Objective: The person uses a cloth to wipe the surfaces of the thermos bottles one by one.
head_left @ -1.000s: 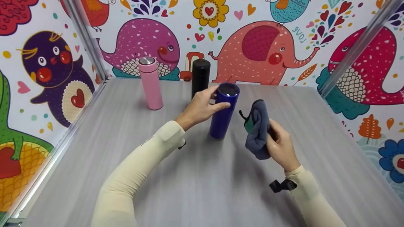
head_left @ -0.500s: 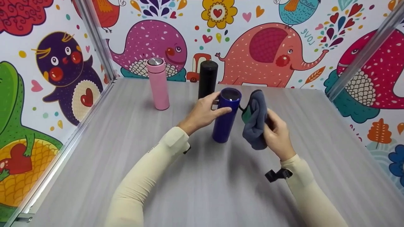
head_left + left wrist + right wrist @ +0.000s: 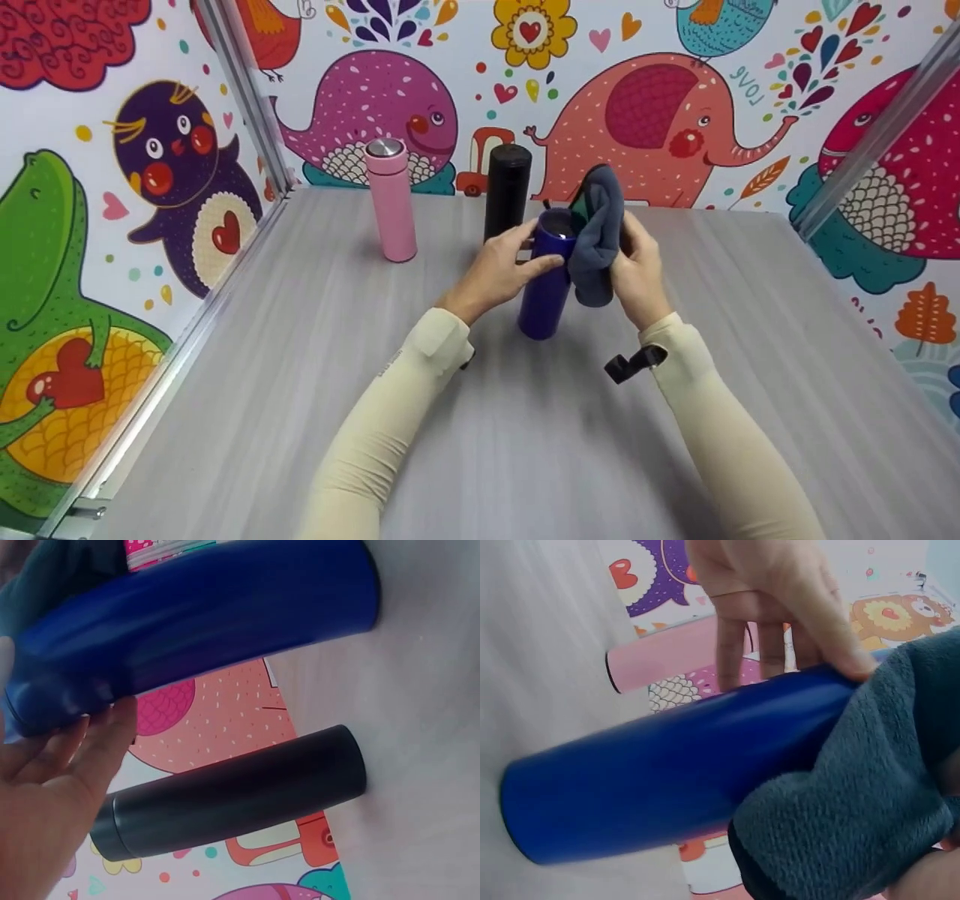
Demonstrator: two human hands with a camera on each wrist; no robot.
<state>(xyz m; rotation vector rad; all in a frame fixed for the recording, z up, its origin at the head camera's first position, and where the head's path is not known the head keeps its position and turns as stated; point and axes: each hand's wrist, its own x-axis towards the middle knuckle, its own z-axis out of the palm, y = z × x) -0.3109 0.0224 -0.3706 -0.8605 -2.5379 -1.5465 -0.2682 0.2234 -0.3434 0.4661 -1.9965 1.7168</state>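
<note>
A dark blue thermos bottle (image 3: 544, 306) stands upright near the middle of the table. My left hand (image 3: 491, 276) grips it near the top, thumb at the front and fingers behind. In my right hand (image 3: 640, 270) is a bunched grey-blue towel (image 3: 598, 244) with a dark edge and a green patch. The towel lies against the bottle's upper right side and overlaps part of its rim. From the right wrist view, the fluffy towel (image 3: 847, 795) covers the bottle's upper end beside my left thumb. Most right-hand fingers are hidden behind the towel.
A black bottle (image 3: 507, 187) stands just behind the blue one, close to my left fingers. Farther left is a pink bottle (image 3: 392, 206) with a steel-topped lid. Printed cartoon panels (image 3: 652, 127) wall in the grey table (image 3: 480, 450) at the back and sides.
My right hand has moved left and up, bringing the towel from beside the blue bottle onto its upper side. The left hand keeps its grip. The head view has shifted slightly.
</note>
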